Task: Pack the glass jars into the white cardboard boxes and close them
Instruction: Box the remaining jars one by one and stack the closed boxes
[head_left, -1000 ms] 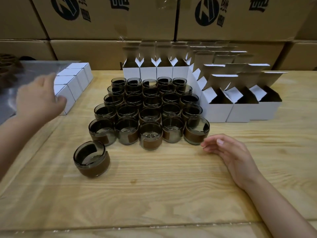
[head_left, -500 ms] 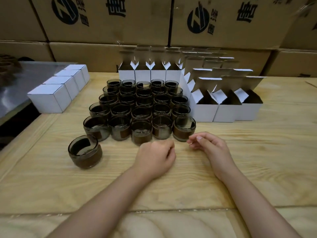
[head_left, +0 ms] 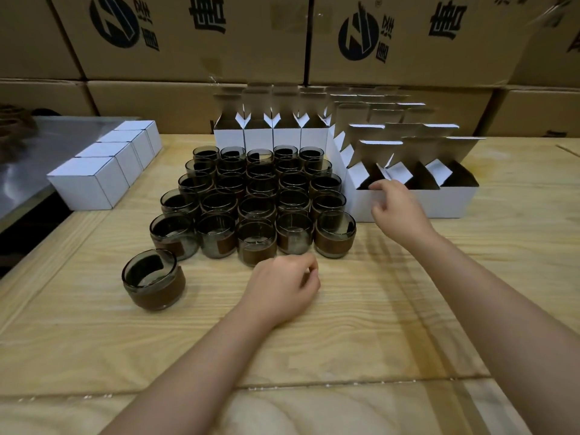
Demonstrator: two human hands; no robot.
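Observation:
Several dark glass jars (head_left: 257, 211) with brown bands stand packed together mid-table. One more jar (head_left: 153, 279) sits apart at the front left. Open white cardboard boxes (head_left: 452, 202) with raised flaps stand to the right, and another row (head_left: 257, 138) stands behind the jars. My right hand (head_left: 397, 208) is at the nearest open box, fingers curled over its front rim and thumb against its front wall. My left hand (head_left: 282, 285) rests on the table just in front of the jars, fingers curled in, holding nothing.
Closed white boxes (head_left: 84, 186) line the table's left edge beside a metal surface (head_left: 47, 136). Large brown cartons (head_left: 219, 36) form a wall behind. Bare wooden tabletop (head_left: 376, 324) lies in front of the jars and boxes.
My left hand came from the closed boxes at the left down to the table before the jars. My right hand lifted off the table and reached to the nearest open box.

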